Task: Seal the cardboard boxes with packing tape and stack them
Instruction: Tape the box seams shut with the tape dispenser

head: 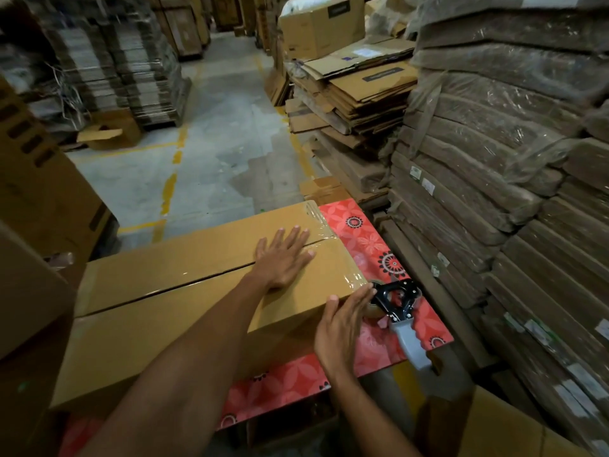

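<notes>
A long brown cardboard box [171, 291] lies on a red flower-patterned table [365, 242]. Clear packing tape [324, 225] runs across its right end and over the flap seam. My left hand [283, 255] lies flat on the box top, fingers spread, across the seam near that end. My right hand [342, 328] presses flat against the box's right side by the near corner, holding nothing. A tape dispenser [400, 311] with a black head and grey handle lies on the table just right of my right hand.
Plastic-wrapped stacks of flat cardboard [514, 192] rise close on the right. A pile of flattened boxes [359, 90] stands behind the table. More boxes [36, 199] stand on the left. A concrete aisle [217, 133] with yellow lines runs ahead. A small taped box [321, 189] sits beyond the table.
</notes>
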A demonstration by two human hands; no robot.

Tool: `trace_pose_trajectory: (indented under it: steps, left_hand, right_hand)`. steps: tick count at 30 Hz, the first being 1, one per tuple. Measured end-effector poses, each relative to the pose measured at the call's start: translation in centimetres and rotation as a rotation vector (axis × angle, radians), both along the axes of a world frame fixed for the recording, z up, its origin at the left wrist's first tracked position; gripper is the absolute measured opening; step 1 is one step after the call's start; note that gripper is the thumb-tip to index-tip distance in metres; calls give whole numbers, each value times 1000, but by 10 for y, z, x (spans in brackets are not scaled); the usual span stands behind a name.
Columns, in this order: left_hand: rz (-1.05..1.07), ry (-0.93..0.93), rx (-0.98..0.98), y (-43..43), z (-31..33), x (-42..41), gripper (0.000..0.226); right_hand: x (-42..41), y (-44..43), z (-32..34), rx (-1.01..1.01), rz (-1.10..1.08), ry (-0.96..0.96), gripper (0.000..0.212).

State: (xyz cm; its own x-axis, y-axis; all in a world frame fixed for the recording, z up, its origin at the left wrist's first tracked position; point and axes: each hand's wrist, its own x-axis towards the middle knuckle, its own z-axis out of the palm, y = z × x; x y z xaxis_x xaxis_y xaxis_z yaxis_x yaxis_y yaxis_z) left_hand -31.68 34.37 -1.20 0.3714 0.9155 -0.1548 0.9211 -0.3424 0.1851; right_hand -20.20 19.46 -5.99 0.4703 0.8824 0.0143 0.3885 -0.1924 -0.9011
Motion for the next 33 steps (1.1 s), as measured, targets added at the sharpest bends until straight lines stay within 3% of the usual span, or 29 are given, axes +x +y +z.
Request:
trace_pose_trajectory:
  steps: [3, 10, 13, 17, 21, 25, 29, 31, 33]
  left_hand:
    - [-26, -65, 75, -9, -7, -47, 67]
    - [220, 21, 111, -2, -9, -193, 66]
    - [310, 28, 58, 11, -3, -262, 85]
    - [464, 16, -41, 21, 9, -328, 88]
    - [448, 90, -32, 16, 20, -342, 85]
    - [438, 135, -8, -3, 27, -334, 83]
    - [412, -8, -53, -25, 12, -321, 83]
    - [461, -88, -57, -27, 3, -318, 89]
    - [475, -115, -57, -26, 1, -317, 97]
  right_hand:
    - [-19, -1, 7, -39, -44, 53, 85]
    - [-105, -27, 11, -191, 55, 159, 91]
    - [-147, -40, 9, -187, 82, 176, 92]
    - [-193, -39, 12, -220, 72, 233, 110]
    - [-190, -6, 13, -188, 69, 227, 130]
    - [-127, 73, 31, -170, 25, 193, 116]
    - [-104, 101, 48, -119, -53, 32, 57]
    - [-120, 82, 53, -109, -15, 9, 63]
    - [-144, 41, 45, -121, 142, -26, 83]
